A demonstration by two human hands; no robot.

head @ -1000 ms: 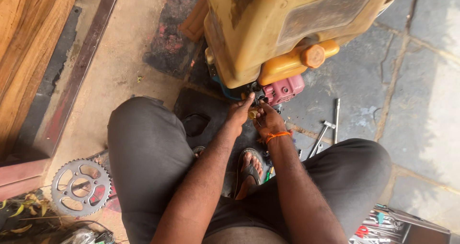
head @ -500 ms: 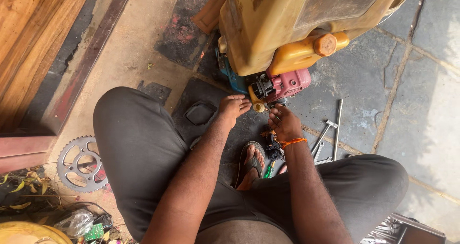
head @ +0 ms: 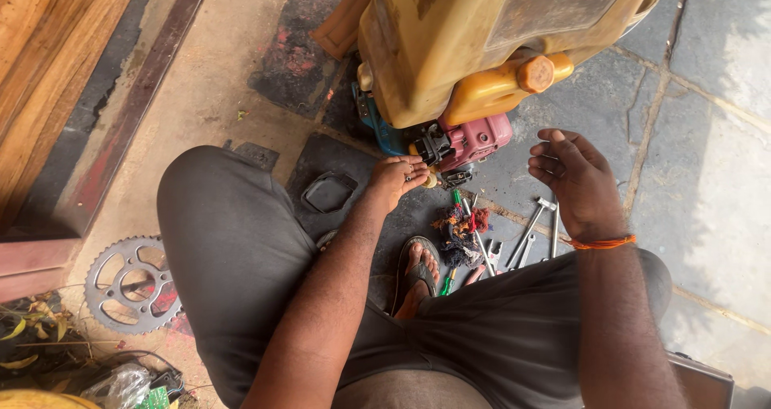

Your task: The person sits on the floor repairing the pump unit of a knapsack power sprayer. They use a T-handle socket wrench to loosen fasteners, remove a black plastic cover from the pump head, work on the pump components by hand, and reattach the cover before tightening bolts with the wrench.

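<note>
Stone-slab floor [head: 707, 192]; left hand [head: 395, 180] pinching at maroon engine [head: 474, 140], right hand [head: 578, 180] open, empty; sprocket [head: 128, 284] aside.

No screens or signs anywhere. On the slanted face of the yellow tank [head: 418, 48], top centre: a worn rectangular label [head: 554, 8], dull grey-brown with darker edges, too scuffed to make out. In the bottom left corner, below the sprocket [head: 128, 284]: a crumpled clear bag [head: 120, 385], greyish and shiny, lying beside dry leaves. Just right of it, whether touching or not unclear: a small green packet [head: 157, 398], flat, with pale marks, cut off by the lower edge.
</note>
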